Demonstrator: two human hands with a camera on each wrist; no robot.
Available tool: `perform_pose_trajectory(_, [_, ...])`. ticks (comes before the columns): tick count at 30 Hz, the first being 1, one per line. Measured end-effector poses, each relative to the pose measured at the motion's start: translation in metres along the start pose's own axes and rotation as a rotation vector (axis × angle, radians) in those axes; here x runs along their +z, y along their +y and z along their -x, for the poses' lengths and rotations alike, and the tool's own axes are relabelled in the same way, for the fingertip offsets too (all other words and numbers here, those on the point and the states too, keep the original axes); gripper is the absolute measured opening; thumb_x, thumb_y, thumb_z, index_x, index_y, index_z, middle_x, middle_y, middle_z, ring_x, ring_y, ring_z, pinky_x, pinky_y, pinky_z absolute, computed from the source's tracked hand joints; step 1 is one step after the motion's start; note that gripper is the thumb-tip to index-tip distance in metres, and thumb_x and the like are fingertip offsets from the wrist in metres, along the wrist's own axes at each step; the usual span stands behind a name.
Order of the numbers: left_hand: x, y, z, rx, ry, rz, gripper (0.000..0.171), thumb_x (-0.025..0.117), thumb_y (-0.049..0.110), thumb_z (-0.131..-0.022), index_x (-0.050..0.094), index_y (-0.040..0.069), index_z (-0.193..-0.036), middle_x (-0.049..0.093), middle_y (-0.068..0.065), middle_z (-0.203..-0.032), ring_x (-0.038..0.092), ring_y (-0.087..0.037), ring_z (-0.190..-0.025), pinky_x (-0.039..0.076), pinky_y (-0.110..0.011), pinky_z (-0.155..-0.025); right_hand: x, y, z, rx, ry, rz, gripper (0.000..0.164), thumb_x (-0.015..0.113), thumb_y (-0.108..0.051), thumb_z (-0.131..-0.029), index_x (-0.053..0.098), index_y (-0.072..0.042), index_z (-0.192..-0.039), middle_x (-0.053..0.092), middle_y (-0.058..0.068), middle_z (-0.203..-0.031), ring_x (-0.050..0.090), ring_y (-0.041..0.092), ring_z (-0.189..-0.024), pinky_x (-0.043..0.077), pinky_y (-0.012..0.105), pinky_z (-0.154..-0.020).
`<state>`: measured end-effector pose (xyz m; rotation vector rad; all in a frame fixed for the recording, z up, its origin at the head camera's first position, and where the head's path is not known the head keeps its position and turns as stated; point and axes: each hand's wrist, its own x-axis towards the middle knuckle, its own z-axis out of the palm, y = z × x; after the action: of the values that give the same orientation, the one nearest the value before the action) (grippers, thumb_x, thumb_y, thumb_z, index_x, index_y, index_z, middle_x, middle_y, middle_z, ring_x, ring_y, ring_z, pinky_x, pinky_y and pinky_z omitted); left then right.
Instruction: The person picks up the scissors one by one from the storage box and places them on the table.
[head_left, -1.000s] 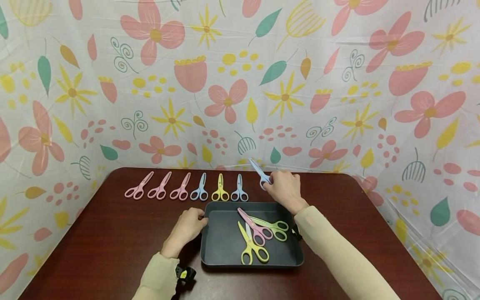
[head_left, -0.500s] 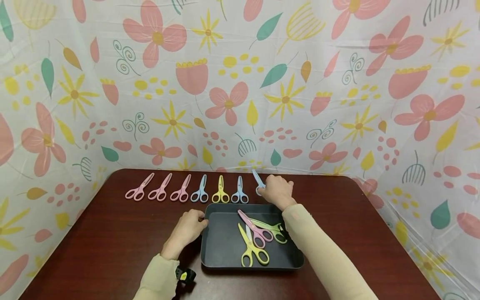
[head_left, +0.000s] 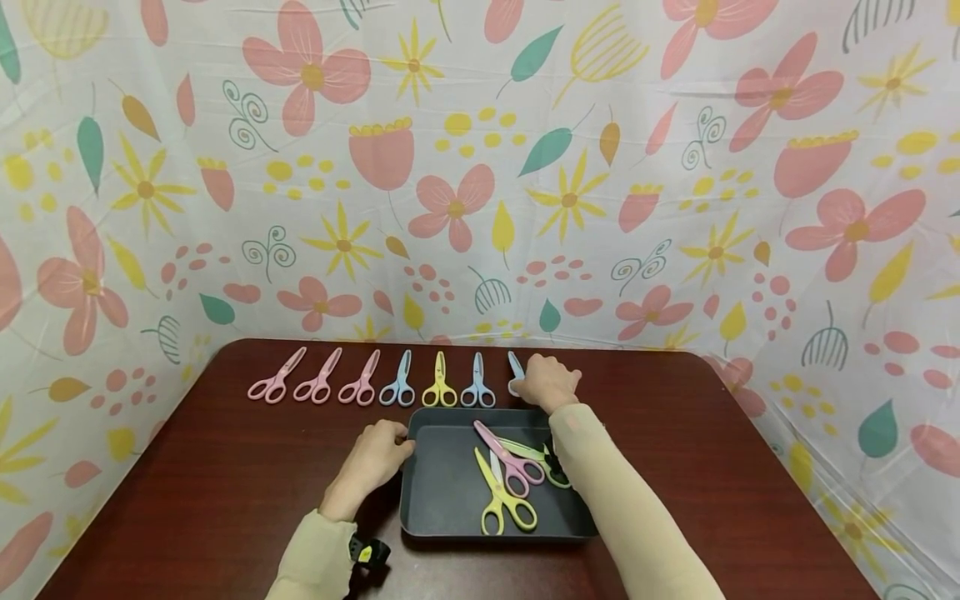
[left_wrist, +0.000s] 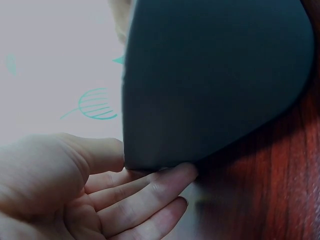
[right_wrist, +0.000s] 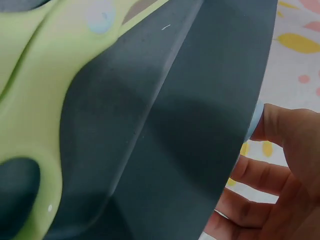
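Observation:
My right hand (head_left: pixel 549 382) holds a pair of blue scissors (head_left: pixel 515 363) at the right end of the row, close over the table. Their blades point away from me and the hand hides most of the handles. In the right wrist view, only a sliver of blue shows at the thumb, past the tray wall. My left hand (head_left: pixel 377 452) grips the far left corner of the dark grey tray (head_left: pixel 438 496), thumb at the rim and fingers against the outer wall. Inside the tray lie yellow scissors (head_left: pixel 497 502), pink scissors (head_left: pixel 514 471) and green scissors (right_wrist: pixel 55 90), overlapping.
Left of my right hand runs a row of scissors: three pink, with the leftmost pink pair (head_left: pixel 277 379) at the far end, then blue scissors (head_left: pixel 398 383), yellow scissors (head_left: pixel 439 383) and more blue scissors (head_left: pixel 478 385). A flowered curtain (head_left: pixel 457 208) hangs behind the brown table (head_left: pixel 225 492).
My right hand has come left and down with the blue scissors, whose blades now stand more upright in line with the row. The left hand has stayed at the tray corner.

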<state>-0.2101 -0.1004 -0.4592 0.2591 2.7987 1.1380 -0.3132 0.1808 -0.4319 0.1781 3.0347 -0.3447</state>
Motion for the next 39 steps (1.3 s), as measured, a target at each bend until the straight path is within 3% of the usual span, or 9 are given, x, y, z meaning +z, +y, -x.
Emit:
perform_pose_trajectory(10, [0.0, 0.001, 0.0, -0.016, -0.008, -0.001, 0.026, 0.065, 0.009, -0.092, 0.068, -0.007, -0.113, 0.069, -0.013, -0.094, 0.062, -0.015, -0.067, 0.05, -0.035, -0.061, 0.003, -0.008, -0.001, 0.038, -0.083, 0.018, 0.043, 0.07, -0.043, -0.085, 0.067, -0.006, -0.107, 0.062, 0.019, -0.113, 0.058, 0.04, -0.098, 0.034, 0.063, -0.09])
perform_pose_trajectory(31, [0.002, -0.002, -0.001, -0.029, -0.012, -0.004, 0.027, 0.065, 0.01, -0.092, 0.067, -0.006, -0.114, 0.07, -0.014, -0.097, 0.064, -0.017, -0.071, 0.052, -0.038, -0.063, 0.012, -0.016, -0.007, 0.022, -0.18, 0.148, 0.022, 0.064, -0.032, -0.088, 0.07, -0.011, -0.092, 0.063, 0.01, -0.089, 0.06, 0.032, -0.09, 0.029, 0.067, -0.093])
perform_pose_trajectory(39, [0.002, -0.001, -0.001, -0.022, -0.003, -0.001, 0.027, 0.065, 0.01, -0.092, 0.068, -0.007, -0.113, 0.07, -0.013, -0.095, 0.064, -0.016, -0.07, 0.052, -0.037, -0.062, 0.012, -0.017, -0.005, 0.019, -0.174, 0.169, 0.034, 0.065, -0.035, -0.087, 0.07, -0.009, -0.108, 0.065, 0.014, -0.108, 0.06, 0.037, -0.102, 0.025, 0.071, -0.096])
